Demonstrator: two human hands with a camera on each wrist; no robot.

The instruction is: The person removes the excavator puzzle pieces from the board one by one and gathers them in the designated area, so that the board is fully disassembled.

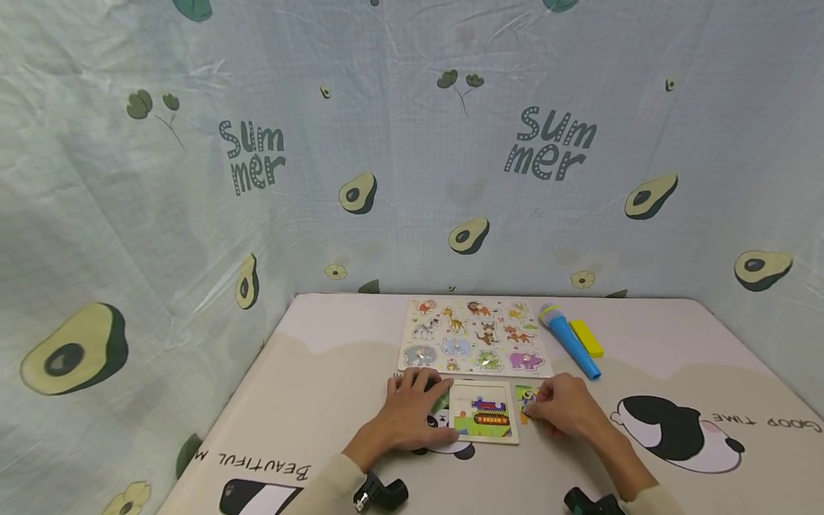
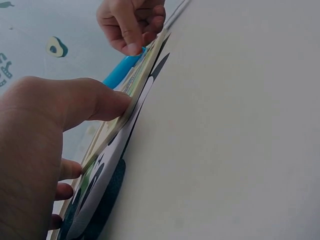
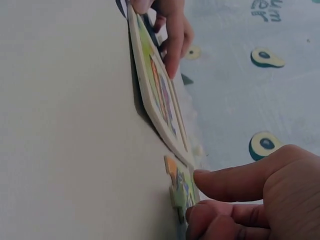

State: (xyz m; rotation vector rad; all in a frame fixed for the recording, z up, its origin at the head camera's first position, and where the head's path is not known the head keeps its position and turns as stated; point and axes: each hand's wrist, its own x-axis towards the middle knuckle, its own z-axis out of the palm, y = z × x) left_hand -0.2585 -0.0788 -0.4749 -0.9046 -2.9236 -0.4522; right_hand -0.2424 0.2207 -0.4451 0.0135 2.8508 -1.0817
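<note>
A small wooden jigsaw tray (image 1: 486,383) lies on the table, partly filled with pieces showing a colourful tracked vehicle on green. My left hand (image 1: 412,415) holds its left side, thumb on the near edge (image 2: 117,107) and index finger toward the far edge. To the right of the tray lie loose jigsaw pieces (image 3: 176,187), green and orange with a printed figure. My right hand (image 1: 566,408) pinches at these pieces between thumb and fingers; the fingers partly hide them.
Behind the tray lies a larger animal puzzle board (image 1: 476,336). A blue toy microphone (image 1: 571,342) and a yellow block (image 1: 586,338) are at the back right. The tablecloth has printed animals, and an avocado-print curtain (image 1: 412,143) encloses the table's back and sides.
</note>
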